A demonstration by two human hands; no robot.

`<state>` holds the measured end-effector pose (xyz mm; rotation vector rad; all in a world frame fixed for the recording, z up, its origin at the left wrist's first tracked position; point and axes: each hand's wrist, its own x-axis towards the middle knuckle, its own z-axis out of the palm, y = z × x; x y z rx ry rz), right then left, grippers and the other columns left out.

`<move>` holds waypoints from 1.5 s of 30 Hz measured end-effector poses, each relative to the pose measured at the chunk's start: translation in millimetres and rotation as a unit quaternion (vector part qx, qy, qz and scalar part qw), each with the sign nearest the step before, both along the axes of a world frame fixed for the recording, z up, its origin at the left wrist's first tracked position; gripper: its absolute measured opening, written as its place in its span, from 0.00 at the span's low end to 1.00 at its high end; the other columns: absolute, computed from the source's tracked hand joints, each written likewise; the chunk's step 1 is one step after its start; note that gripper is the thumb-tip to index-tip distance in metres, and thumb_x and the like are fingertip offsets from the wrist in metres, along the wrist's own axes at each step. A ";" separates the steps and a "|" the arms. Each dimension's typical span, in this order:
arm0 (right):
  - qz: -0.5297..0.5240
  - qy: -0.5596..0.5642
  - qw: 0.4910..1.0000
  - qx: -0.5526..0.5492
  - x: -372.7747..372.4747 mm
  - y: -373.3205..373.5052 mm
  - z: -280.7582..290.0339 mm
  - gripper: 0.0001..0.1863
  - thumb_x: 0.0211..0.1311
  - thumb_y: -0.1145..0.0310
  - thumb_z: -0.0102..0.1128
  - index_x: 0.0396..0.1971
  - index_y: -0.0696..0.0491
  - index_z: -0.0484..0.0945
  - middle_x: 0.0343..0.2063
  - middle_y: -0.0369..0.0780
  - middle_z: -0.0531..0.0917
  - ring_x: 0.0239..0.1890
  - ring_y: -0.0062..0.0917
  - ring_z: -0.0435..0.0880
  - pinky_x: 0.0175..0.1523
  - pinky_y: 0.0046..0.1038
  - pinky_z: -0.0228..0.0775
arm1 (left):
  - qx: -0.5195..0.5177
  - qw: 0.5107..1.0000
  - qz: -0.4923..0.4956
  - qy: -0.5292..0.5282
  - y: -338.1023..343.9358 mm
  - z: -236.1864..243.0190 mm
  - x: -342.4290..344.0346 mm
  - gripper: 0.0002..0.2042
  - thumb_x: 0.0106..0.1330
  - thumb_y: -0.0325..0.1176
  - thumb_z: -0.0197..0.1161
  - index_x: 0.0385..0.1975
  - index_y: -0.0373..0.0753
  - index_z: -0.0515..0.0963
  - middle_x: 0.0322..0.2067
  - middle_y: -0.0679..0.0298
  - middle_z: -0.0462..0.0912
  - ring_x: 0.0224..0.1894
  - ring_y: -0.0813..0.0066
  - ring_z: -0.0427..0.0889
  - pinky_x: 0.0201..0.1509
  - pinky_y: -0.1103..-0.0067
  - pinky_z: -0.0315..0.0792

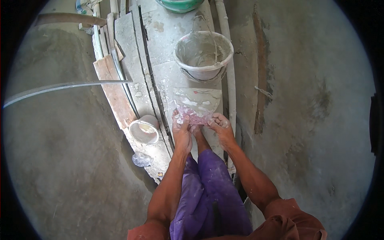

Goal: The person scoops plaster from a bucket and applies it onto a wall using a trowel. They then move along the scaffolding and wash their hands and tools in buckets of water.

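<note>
Two-handed hold on a limp, pink-and-clear sheet, apparently a plastic bag (196,115), smeared with white. The fingers of the left hand (182,131) close on its near left corner, thumb uppermost; those of the right hand (222,125) pinch its near right corner. The bag spans the gap between the fingers and spreads beyond them. Large bucket (200,75): beyond the fingers, on the platform (162,82). Small bucket (153,120): left of the left fingers. The step in hand is judged to be handling the bag at its near edge; the next move probably calls for matched, gentle grip at both corners.
</note>
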<state>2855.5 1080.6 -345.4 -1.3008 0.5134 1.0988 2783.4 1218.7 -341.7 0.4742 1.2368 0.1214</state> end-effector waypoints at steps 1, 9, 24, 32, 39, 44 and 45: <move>0.003 -0.002 1.000 0.003 5.7 6.0 3.5 0.08 0.64 0.71 0.57 0.42 0.54 0.74 0.37 0.34 0.81 0.39 0.17 0.78 0.49 0.21 0.70 | 0.003 1.000 0.003 -0.002 7.5 4.2 -1.6 0.16 0.69 0.29 0.58 0.55 0.39 0.66 0.47 0.60 0.76 0.49 0.67 0.78 0.52 0.70 0.74; 0.042 -0.415 0.908 -0.041 150.9 109.4 89.4 0.05 0.61 0.75 0.57 0.36 0.57 0.73 0.28 0.35 0.79 0.31 0.18 0.76 0.39 0.20 0.67 | 0.119 0.947 -0.258 0.149 30.2 63.9 -106.0 0.16 0.73 0.41 0.51 0.47 0.34 0.72 0.43 0.58 0.80 0.43 0.74 0.81 0.49 0.80 0.73; 0.315 -0.473 0.704 -0.426 195.3 219.4 69.0 0.14 0.54 0.67 0.57 0.40 0.57 0.78 0.37 0.53 0.82 0.44 0.49 0.80 0.49 0.44 0.70 | 0.241 0.841 -0.442 0.199 53.6 202.7 -153.1 0.15 0.66 0.40 0.57 0.47 0.38 0.78 0.51 0.51 0.78 0.59 0.52 0.70 0.64 0.67 0.62; 0.386 -0.299 0.775 -0.400 210.8 228.5 32.9 0.16 0.50 0.67 0.57 0.40 0.57 0.80 0.36 0.51 0.83 0.42 0.42 0.83 0.46 0.41 0.73 | 0.238 0.849 -0.443 0.164 128.6 159.8 -122.6 0.15 0.66 0.41 0.57 0.45 0.38 0.79 0.50 0.50 0.78 0.58 0.53 0.70 0.64 0.67 0.61; 0.270 -0.450 0.649 -0.550 166.7 237.0 18.9 0.28 0.56 0.65 0.61 0.58 0.55 0.68 0.48 0.51 0.70 0.55 0.48 0.71 0.57 0.42 0.66 | 0.187 0.850 -0.439 0.222 169.8 164.3 -87.6 0.16 0.65 0.42 0.57 0.45 0.38 0.79 0.47 0.48 0.79 0.54 0.50 0.73 0.61 0.65 0.64; -0.054 -0.127 0.828 -0.543 212.7 225.4 -12.0 0.27 0.59 0.65 0.61 0.56 0.60 0.66 0.48 0.51 0.72 0.54 0.46 0.73 0.57 0.46 0.67 | 0.182 0.849 -0.449 0.210 178.1 159.8 -32.2 0.15 0.66 0.42 0.56 0.44 0.38 0.79 0.44 0.47 0.79 0.53 0.49 0.74 0.59 0.64 0.65; -0.140 0.017 0.906 -0.400 224.2 219.1 -16.1 0.25 0.59 0.66 0.60 0.53 0.63 0.67 0.46 0.50 0.74 0.50 0.46 0.76 0.54 0.51 0.69 | 0.185 0.849 -0.448 0.211 175.0 154.3 -26.9 0.15 0.66 0.41 0.56 0.44 0.38 0.79 0.44 0.47 0.80 0.52 0.49 0.75 0.58 0.64 0.66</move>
